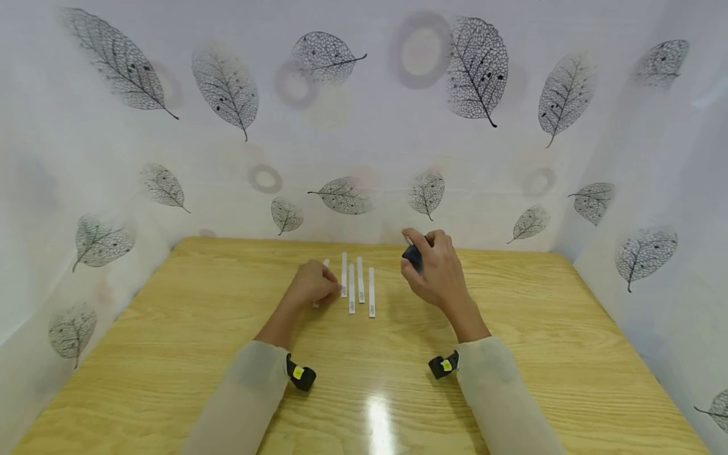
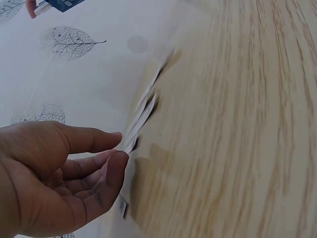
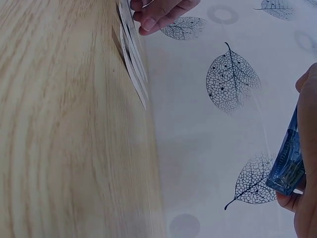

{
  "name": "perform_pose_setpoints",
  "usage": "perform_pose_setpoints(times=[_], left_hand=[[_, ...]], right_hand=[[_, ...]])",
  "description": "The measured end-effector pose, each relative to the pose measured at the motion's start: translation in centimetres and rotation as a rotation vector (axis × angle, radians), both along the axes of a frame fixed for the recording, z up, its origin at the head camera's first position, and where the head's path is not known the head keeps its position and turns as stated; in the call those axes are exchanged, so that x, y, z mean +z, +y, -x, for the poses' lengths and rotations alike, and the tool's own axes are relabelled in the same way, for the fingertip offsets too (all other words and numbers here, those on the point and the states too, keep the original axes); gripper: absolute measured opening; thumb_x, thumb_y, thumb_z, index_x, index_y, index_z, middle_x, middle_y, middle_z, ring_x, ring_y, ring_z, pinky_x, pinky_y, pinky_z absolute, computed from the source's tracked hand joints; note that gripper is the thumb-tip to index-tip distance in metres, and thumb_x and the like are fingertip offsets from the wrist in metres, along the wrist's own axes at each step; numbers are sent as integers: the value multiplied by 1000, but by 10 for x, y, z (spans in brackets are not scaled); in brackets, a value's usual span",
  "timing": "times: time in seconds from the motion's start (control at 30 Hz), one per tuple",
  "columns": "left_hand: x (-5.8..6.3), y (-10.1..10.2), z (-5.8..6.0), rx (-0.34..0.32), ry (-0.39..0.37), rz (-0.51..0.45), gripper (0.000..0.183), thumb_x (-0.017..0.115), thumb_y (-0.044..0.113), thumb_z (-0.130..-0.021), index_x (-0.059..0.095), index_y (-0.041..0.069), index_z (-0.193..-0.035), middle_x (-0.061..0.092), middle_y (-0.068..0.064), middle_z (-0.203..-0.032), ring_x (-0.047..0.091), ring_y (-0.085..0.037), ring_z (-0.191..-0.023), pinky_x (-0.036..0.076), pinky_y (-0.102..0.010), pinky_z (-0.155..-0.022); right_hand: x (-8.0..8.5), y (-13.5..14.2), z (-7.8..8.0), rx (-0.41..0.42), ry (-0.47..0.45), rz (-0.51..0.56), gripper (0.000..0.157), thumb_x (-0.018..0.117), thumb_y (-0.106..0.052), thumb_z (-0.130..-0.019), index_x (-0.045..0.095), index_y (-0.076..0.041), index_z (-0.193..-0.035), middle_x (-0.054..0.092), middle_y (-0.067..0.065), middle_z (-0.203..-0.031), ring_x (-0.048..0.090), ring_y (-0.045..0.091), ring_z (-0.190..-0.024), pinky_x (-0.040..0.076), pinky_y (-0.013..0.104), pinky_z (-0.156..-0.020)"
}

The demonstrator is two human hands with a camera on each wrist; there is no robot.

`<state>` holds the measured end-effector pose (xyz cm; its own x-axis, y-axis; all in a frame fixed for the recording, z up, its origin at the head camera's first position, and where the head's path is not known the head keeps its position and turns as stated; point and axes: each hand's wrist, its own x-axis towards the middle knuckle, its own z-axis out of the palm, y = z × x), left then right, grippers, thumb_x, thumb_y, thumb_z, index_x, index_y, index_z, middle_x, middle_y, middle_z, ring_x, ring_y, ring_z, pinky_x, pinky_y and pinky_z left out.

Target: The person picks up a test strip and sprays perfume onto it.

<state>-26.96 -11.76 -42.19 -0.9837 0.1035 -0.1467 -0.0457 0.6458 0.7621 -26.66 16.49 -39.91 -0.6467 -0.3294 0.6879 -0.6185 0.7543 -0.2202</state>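
**White strips at left-hand grip [image 1: 313, 282], dark-blue bottle [image 1: 413, 257] in right-hand grip [image 1: 440, 272]**

Lying on the wood-grain bench [image 1: 512, 316] in a loose, staggered row: five white strips [image 1: 351, 289], four of them just to the right of the left-hand grip. Leftmost strip [image 1: 315, 305] mostly covered by the left-hand grip, with only the ends peeping out. Curved fingers there, thumb and fingertip nearly together; cannot tell from these views whether pinching a strip or merely hovering beside one.

Raised above the bench, well apart from the strips: the bottle, clasped by the curled right-hand grip, with one finger up at the pale tip. Cut off by the top edge in the left wrist view, partly hidden by fingers in the right. Printing on strips and bottle too small to read.
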Motion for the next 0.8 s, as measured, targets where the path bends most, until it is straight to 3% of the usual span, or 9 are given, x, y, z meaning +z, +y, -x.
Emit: perform_pose_setpoints(times=[0.13,0.33,0.5,0.8], left_hand=[[-2,9,4,36,-5,17,11,81,10,-85,77,1,-88,72,-6,-71,66,-16,-63,53,-25,-60],[-2,16,5,105,-26,6,21,89,9,-78,73,0,-89,72,-8,-71,69,-15,-59,56,-26,-61],[-3,16,5,84,6,57,24,92,13,-74,73,2,-83,71,-7,-68,66,-17,-60,52,-29,-61],[-3,16,7,107,43,118,28,89,7,-70,75,1,-94,72,-13,-104,66,-30,-92,58,-41,-80]], right_hand=[[2,1,-1,-2,-11,3,48,52,-40,-97,52,-25,-143,49,26,-114,51,42,-91,45,54,-65],[4,1,-1,2,-19,8,48,46,-47,-99,51,-26,-143,49,25,-113,51,42,-92,45,54,-66],[3,0,-1,4,-18,8,49,45,-48,-100,51,-26,-143,49,26,-113,50,42,-91,45,54,-66],[2,0,0,7,-19,8,49,47,-46,-98,51,-27,-143,49,27,-113,50,42,-89,46,53,-64]])
